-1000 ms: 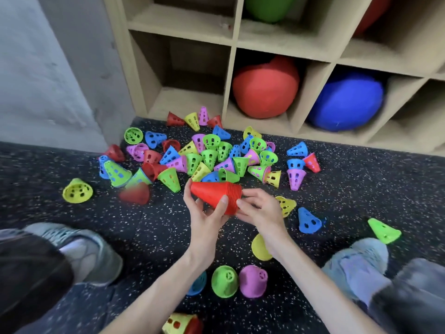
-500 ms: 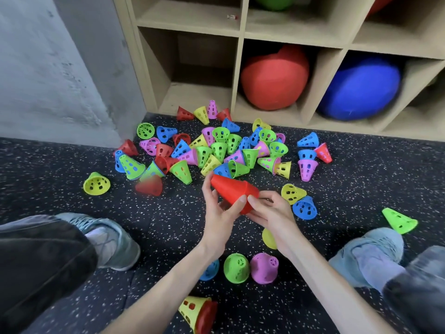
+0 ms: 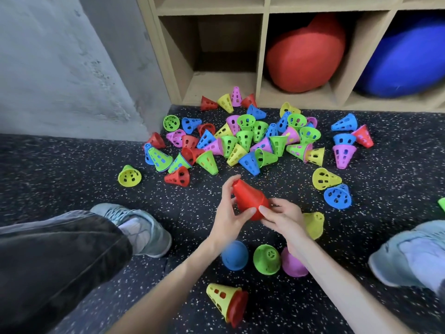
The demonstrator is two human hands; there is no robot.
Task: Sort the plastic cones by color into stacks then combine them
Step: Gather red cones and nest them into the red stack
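Note:
A stack of red cones (image 3: 249, 198) lies tilted between both hands, its tip pointing up and left. My left hand (image 3: 228, 213) grips the narrow end, thumb near the rim. My right hand (image 3: 281, 215) holds the wide rim. Beyond them a loose pile of cones (image 3: 245, 141) in green, blue, pink, yellow and red lies scattered on the floor. A single red cone (image 3: 178, 177) lies on its side left of the hands. Near my body stand a blue stack (image 3: 234, 255), a green stack (image 3: 267, 259) and a pink stack (image 3: 292, 263). A yellow stack (image 3: 314, 224) sits behind my right wrist.
A yellow cone nested on red ones (image 3: 227, 301) lies on its side at the bottom. My left shoe (image 3: 142, 227) and right shoe (image 3: 409, 254) flank the hands on the speckled floor (image 3: 72, 179). A wooden shelf (image 3: 262, 56) holds a red ball (image 3: 305, 54) and a blue ball (image 3: 407, 56).
The view has dropped and shifted, so the pile sits higher in frame. The red stack has tilted from lying sideways to pointing up and left. A red cone has come to rest left of the hands.

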